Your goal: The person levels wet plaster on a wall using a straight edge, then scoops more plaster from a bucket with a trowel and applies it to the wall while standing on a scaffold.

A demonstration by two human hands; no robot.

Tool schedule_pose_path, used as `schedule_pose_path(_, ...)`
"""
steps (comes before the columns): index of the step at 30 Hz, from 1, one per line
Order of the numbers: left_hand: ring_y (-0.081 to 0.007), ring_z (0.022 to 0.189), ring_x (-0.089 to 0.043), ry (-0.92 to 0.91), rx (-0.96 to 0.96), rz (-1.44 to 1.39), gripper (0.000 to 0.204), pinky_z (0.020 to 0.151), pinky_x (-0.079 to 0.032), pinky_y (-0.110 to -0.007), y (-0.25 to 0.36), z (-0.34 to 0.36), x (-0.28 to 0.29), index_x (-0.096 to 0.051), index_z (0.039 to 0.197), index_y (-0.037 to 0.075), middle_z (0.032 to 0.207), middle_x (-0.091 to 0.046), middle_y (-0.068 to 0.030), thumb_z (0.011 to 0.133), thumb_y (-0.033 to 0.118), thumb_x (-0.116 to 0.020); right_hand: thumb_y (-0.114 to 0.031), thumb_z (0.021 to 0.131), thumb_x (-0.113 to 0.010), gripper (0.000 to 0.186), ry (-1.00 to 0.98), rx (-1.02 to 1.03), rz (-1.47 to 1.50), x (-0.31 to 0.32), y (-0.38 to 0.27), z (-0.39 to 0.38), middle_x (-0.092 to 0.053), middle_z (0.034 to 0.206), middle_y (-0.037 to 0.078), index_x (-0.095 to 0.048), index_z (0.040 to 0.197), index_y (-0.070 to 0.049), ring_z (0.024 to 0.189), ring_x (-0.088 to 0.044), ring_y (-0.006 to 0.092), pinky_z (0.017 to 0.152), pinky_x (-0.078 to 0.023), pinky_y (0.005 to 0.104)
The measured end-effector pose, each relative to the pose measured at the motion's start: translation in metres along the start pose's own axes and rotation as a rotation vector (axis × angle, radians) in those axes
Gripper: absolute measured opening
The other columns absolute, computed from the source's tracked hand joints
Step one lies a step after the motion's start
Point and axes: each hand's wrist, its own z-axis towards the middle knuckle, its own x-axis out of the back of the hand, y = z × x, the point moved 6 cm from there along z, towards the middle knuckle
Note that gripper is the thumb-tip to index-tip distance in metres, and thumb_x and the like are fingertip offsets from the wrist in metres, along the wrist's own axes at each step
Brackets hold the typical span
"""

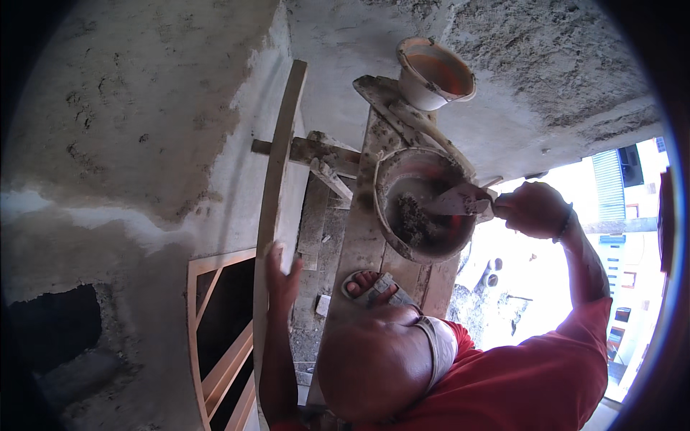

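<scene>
My right hand (pixel 533 209) is closed round the handle of a trowel (pixel 460 200). The trowel's blade reaches over the rim into a round bucket (pixel 382 217) holding wet grey mortar (pixel 408 221). Against a long upright wooden batten (pixel 277 172) by the wall rests my left hand (pixel 283 281), its fingers stretched up along the wood and the thumb apart. The bucket stands on a plank platform (pixel 363 248), just ahead of my sandalled foot (pixel 372 286) and bent knee.
A pale bucket (pixel 420 91) with an orange inside stands farther off on the planks. A short crosspiece (pixel 323 154) sits beside the batten. At left, the patchy plastered wall (pixel 144 129) has a dark hole (pixel 57 327) and a wooden window frame (pixel 192 302). Bright outdoors lies beyond the platform's right edge.
</scene>
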Motion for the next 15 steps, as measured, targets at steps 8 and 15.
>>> schedule_pose_path(8,-0.0192,0.083,-0.060,-0.554,0.507,-0.588,0.080,0.068,-0.050,-0.028,0.099,-0.003,-0.156,-0.024,0.144,0.004,0.126,-0.049,-0.0205,0.085,0.028,-0.072,-0.023,0.084,-0.058,0.019,-0.094,0.022,-0.100,-0.079,-0.016,0.075,-0.068,0.086,0.010,-0.069,0.093,-0.011,0.078,-0.069,0.0262,0.066,-0.056,0.0391)
schedule_pose_path(15,-0.0197,0.097,-0.058,-0.518,0.373,-0.483,0.077,0.078,-0.051,-0.034,0.082,-0.001,-0.173,-0.027,0.144,0.004,0.122,-0.050,-0.0156,0.084,0.024,-0.073,-0.025,0.086,-0.060,0.029,0.127,0.114,-0.145,-0.040,-0.004,0.071,-0.066,0.078,0.013,-0.056,0.108,-0.006,0.078,-0.067,0.0280,0.069,-0.053,0.0408)
